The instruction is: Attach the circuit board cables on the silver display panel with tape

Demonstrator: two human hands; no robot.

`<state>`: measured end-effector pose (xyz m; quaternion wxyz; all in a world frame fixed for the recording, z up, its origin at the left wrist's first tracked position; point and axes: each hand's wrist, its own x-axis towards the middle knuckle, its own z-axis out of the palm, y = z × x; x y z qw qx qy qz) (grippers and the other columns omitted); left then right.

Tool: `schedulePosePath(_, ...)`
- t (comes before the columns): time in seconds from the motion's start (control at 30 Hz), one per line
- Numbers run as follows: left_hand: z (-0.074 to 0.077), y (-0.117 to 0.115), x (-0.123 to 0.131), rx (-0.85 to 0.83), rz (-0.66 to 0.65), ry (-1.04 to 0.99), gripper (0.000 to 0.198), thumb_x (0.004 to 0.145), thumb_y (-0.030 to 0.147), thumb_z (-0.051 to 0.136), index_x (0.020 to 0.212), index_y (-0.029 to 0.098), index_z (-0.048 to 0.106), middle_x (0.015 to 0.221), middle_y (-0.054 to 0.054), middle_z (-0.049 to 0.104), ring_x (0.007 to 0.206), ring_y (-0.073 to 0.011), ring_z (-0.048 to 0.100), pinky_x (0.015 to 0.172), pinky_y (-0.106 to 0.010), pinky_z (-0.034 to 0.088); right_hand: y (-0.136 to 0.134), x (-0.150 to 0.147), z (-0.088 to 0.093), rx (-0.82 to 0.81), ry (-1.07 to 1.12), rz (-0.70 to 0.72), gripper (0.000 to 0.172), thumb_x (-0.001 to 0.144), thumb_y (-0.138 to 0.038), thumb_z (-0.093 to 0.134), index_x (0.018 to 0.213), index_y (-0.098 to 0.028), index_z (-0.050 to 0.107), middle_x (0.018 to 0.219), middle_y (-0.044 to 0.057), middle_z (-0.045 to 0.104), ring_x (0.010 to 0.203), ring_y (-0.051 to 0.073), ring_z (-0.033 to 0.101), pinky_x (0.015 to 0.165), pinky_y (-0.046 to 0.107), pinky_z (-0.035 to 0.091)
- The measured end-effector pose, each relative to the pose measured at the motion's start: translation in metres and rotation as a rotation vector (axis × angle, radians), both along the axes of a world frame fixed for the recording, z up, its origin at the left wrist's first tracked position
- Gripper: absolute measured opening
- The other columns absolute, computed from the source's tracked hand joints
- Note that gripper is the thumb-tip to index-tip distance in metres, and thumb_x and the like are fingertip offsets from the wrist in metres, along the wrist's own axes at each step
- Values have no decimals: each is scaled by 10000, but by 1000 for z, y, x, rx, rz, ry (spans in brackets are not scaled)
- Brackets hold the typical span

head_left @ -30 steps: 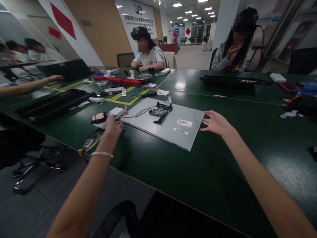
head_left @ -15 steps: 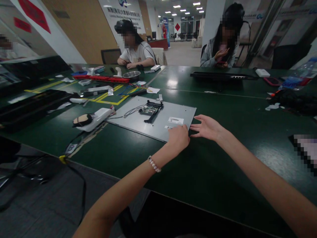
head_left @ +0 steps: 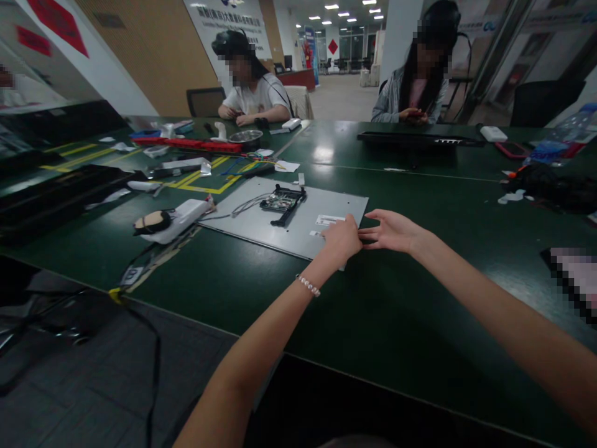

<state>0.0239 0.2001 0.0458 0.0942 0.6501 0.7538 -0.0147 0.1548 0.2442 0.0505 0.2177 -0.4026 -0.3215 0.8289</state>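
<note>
A flat grey metal panel [head_left: 242, 214] lies on the green table. On it sit a black frame with a green circuit board [head_left: 282, 200], grey cables and white labels. My left hand [head_left: 342, 239], below a beaded bracelet, rests over the panel's near right corner. Its fingers are curled, and what they grip, if anything, is hidden. Beside the panel's right edge, my right hand [head_left: 389, 231] has its fingers stretched towards my left hand. Nothing shows in it, and its fingertips overlap the left hand in view.
A white power strip [head_left: 180, 221] with a black plug lies left of the panel. Behind are a red strip [head_left: 186, 144], a metal bowl [head_left: 246, 137] and loose wires. A dark monitor-like slab [head_left: 415, 140] and a bottle [head_left: 566, 137] stand farther right. Two people sit across the table.
My left hand has shifted slightly right and away from me, closer to my right hand. The seated person at the right has lowered a raised hand. The view has shifted a little.
</note>
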Motion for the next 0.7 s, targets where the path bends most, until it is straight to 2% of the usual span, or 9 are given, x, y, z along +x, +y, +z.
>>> schedulePosePath(0.2,0,7,9,23,20,-15,486,834,285,640,1235,130,413,1138,-204,627,1097,-319,614,848,-374,498,9,6,-7,-17,2,21,137,870,-242,476,1003,-225,508,972,75,587,862,195,630,803,362,508)
schedulePosePath(0.4,-6,-3,13,107,-39,17,358,911,149,499,1248,121,382,1032,-183,655,1037,-284,644,800,-331,499,11,8,-9,-17,9,30,109,885,-241,451,984,-215,488,954,87,593,790,162,638,759,301,529)
schedulePosePath(0.53,-8,-9,18,172,-53,85,282,939,129,434,1220,125,407,1026,-174,650,1033,-291,640,820,-375,491,9,9,-7,7,4,69,152,911,-242,406,998,-186,518,939,89,591,752,148,626,731,278,533)
schedulePosePath(0.7,-8,-10,21,206,-90,120,273,948,111,401,1221,134,414,1064,-171,639,1043,-288,624,856,-416,466,8,8,-5,-8,-4,49,142,909,-207,404,991,-183,517,948,88,573,738,147,617,682,271,540)
